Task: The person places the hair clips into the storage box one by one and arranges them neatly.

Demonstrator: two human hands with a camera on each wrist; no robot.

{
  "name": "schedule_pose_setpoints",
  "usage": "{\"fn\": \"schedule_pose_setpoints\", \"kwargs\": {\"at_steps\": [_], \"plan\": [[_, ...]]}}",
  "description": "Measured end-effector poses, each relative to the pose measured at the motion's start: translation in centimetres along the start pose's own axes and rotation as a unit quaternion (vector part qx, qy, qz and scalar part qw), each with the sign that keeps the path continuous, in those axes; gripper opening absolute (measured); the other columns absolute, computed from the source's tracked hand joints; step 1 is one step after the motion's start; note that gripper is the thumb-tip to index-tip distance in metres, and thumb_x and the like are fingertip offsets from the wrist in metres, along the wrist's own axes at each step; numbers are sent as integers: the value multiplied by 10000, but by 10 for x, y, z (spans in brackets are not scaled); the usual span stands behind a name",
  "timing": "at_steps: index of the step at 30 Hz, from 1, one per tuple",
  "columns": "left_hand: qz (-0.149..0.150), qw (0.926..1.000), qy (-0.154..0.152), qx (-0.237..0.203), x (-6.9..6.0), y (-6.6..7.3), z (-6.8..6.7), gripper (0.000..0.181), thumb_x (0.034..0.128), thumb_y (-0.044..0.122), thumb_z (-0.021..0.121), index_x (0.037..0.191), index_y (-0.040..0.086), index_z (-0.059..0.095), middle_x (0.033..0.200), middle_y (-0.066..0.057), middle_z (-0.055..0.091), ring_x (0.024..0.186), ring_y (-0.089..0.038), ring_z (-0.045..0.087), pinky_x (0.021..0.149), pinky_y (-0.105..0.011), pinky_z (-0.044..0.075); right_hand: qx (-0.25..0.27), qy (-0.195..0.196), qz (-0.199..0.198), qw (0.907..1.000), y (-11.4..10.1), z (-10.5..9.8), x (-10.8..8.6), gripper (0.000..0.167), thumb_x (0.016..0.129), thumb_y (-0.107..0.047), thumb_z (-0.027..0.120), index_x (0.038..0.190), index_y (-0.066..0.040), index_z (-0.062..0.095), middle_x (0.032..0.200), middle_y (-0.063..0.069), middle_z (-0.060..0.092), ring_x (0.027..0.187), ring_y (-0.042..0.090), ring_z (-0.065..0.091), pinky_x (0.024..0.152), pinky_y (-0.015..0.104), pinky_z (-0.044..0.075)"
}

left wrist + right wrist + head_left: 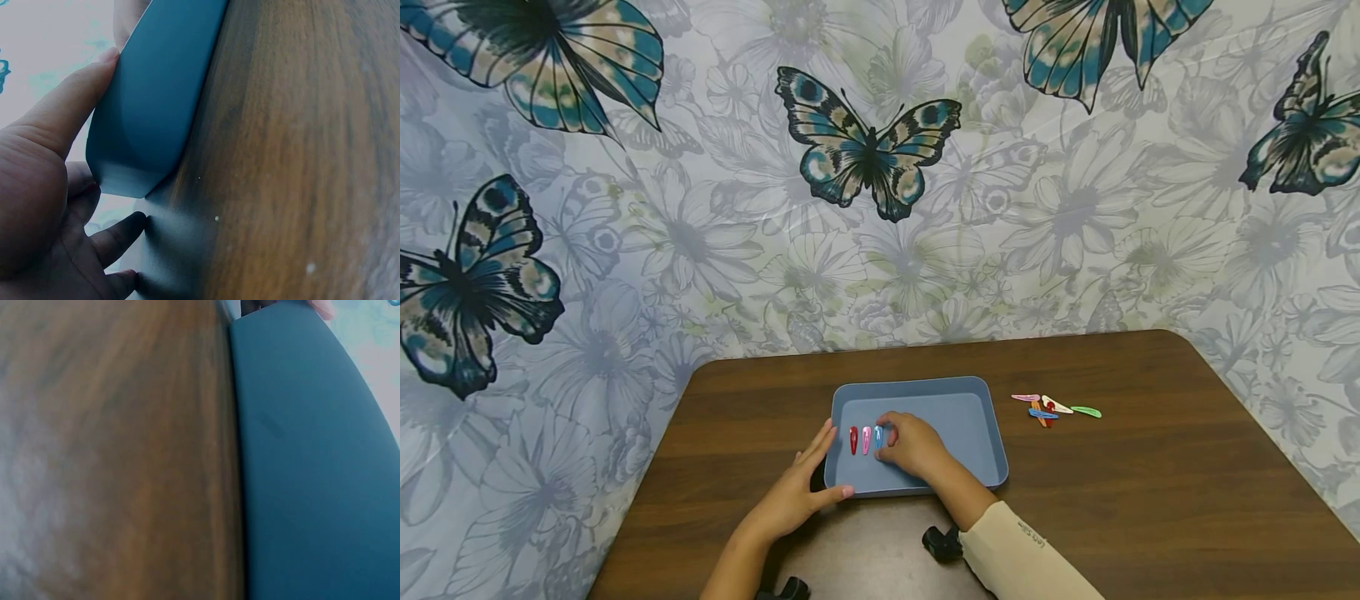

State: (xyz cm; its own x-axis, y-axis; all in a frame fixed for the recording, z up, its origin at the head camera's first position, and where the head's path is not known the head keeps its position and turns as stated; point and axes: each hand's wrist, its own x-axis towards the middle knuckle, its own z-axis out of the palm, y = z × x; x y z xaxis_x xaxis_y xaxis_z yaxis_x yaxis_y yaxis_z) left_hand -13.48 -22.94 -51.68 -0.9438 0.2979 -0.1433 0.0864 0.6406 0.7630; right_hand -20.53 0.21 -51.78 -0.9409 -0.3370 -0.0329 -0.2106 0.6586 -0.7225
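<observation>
A blue-grey tray (925,392) lies on the table, and in its left half a red hair clip (853,440), a pink hair clip (867,439) and a blue hair clip (878,435) stand side by side in a row. Index finger and thumb of my right hand (916,448) pinch the blue clip at its two ends. My left hand (793,492) has its fingers spread along the tray's left side, with the thumb at the front rim. In the left wrist view, the left hand (47,181) touches the tray's corner (150,112). Only the tray's outer wall (312,456) fills the right wrist view's right side.
Right of the tray, several hair clips lie in a loose pile on the brown wooden table (1150,467), among them a green clip (1086,411) and a white clip (1057,405). A butterfly-patterned cloth (910,275) hangs behind the table.
</observation>
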Motion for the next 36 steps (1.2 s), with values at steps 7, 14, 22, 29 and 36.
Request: {"fn": "schedule_pose_setpoints", "kwargs": {"at_steps": [7, 14, 22, 29, 36], "plan": [[11, 10000, -6, -4, 1, 0, 0, 979, 888, 485, 742, 1638, 281, 147, 1718, 128, 12, 1586, -311, 93, 1245, -650, -29, -76, -39, 69, 9999, 0, -1, 1, 560, 782, -228, 880, 1276, -82, 659, 734, -46, 550, 628, 102, 478, 576, 245, 371], [16, 10000, 7, 14, 1, -1, 1, 980, 886, 491, 741, 1638, 282, 147, 1718, 129, 14, 1588, -315, 97, 1243, -655, -28, -14, -184, 32, 9998, 2, -2, 2, 656, 757, -255, 894, 1323, -62, 625, 793, -3, 600, 654, 104, 490, 590, 248, 382], [-6, 10000, 25, -29, 1, -2, 2, 967, 896, 470, 739, 1638, 282, 149, 1719, 125, 14, 1587, -330, 89, 1238, -660, -37, 143, -335, -101, 9993, 4, -4, 1, 743, 740, -242, 907, 1374, -28, 584, 820, 26, 608, 668, 110, 494, 597, 246, 394], [24, 10000, 25, -40, 1, -1, 1, 969, 899, 453, 743, 1639, 269, 145, 1719, 123, 14, 1588, -313, 87, 1244, -651, -38, 298, -422, -183, 9985, 4, -7, -1, 794, 734, -227, 906, 1406, -5, 546, 836, 43, 627, 673, 111, 501, 616, 249, 412], [7, 10000, 20, -16, 1, 0, 1, 972, 895, 455, 747, 1639, 269, 149, 1720, 117, 17, 1588, -305, 96, 1245, -649, -33, 488, -493, -90, 9976, 3, -9, -3, 792, 750, -214, 897, 1418, 4, 530, 864, 67, 637, 694, 129, 511, 630, 260, 417]]}}
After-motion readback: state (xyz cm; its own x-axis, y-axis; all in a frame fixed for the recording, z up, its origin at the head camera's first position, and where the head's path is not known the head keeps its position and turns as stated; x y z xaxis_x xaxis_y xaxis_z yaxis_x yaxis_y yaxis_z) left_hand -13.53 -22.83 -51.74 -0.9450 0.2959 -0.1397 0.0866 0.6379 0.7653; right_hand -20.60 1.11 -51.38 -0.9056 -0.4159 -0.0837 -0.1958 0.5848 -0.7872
